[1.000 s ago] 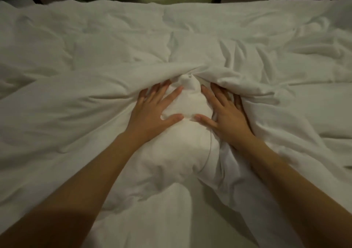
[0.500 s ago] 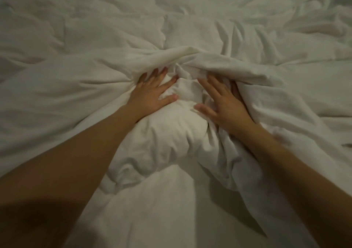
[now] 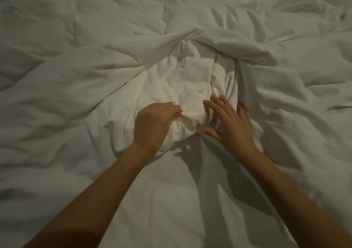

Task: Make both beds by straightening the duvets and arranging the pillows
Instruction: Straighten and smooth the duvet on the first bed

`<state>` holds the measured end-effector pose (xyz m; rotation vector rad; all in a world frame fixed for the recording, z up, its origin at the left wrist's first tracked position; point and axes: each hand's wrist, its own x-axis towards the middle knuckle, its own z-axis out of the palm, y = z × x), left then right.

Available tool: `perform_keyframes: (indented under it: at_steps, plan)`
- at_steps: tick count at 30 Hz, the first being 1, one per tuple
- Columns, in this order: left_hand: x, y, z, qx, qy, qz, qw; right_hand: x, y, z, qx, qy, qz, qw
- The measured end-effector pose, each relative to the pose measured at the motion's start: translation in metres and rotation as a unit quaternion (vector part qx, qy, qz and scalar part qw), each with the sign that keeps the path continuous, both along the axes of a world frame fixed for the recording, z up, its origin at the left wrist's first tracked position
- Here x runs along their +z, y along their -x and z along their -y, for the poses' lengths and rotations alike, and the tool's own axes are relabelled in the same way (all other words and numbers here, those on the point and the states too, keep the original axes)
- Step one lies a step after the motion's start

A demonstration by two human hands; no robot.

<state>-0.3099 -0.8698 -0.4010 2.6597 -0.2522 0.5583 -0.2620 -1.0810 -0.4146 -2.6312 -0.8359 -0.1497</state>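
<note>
Left hand [image 3: 156, 127] curled, gripping the bunched duvet [image 3: 186, 95] lump; right hand [image 3: 230, 125] spread, fingers wide — best drawn outward evenly, flattening folds, not tugging.

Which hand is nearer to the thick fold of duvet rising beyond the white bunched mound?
Right. The right hand lies just below the fold; the left hand sits lower left, gripping the mound.
</note>
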Motion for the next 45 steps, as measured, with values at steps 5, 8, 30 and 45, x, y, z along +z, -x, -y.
perform_keyframes:
  at_steps: [5, 8, 30, 45]
  plan:
    - [0.065, 0.002, -0.005, 0.105, 0.190, -0.066, 0.974, 0.024, 0.030, -0.004, -0.025, -0.109, -0.057, 0.992]
    - [0.116, 0.006, -0.023, 0.116, 0.280, -0.078, 0.950, 0.044, 0.046, -0.013, -0.056, -0.194, -0.079, 0.976]
    - [0.097, 0.064, -0.002, 0.015, -0.083, 0.074, 0.994, 0.145, 0.046, -0.041, -0.075, -0.369, -0.108, 0.920]
    - [0.164, 0.059, -0.021, -0.025, 0.073, -0.126, 0.989, 0.121, 0.157, -0.039, -0.140, -0.261, 0.116, 0.948]
